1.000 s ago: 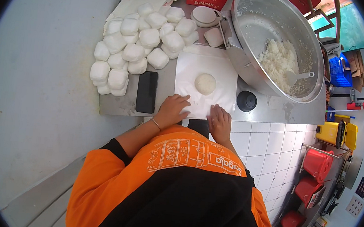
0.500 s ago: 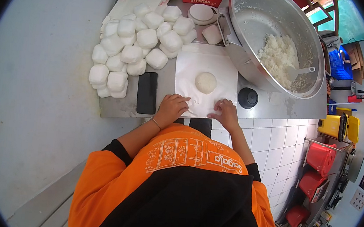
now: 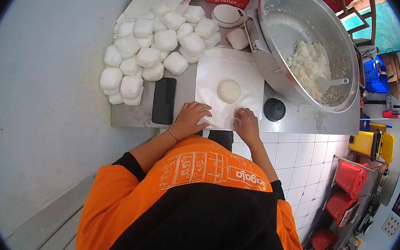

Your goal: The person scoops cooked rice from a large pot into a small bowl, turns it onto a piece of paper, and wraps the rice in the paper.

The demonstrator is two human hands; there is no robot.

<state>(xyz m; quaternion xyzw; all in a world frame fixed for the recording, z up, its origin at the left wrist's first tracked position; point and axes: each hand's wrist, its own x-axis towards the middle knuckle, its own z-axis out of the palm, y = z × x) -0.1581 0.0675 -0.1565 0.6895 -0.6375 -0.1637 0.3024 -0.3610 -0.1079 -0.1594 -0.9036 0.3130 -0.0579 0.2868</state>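
Note:
A white sheet of wrapping paper [image 3: 205, 84] lies on the metal table, with a round mound of cooked rice [image 3: 228, 91] on its middle. My left hand [image 3: 193, 118] is at the sheet's near left corner, fingers bent and thumb low on the paper. At the near right corner, my right hand [image 3: 246, 124] has its fingers curled over the edge. Both hands appear to hold the paper; the exact grip under the fingers is hidden. A black phone [image 3: 164, 101] lies left of the sheet, and a black round bowl-like cup [image 3: 274, 110] stands to its right.
Many wrapped white parcels [image 3: 147, 57] are piled at the left. A large metal pot [image 3: 281, 80] holding rice [image 3: 309, 63] and a white rice paddle [image 3: 334, 82] stands at the right. Behind the sheet are a white kitchen scale [image 3: 228, 16] and one parcel [image 3: 237, 39].
My right hand has drawn slightly in and its fingers have curled more closely at the paper's corner. My left hand stays at its corner. The view has shifted a little.

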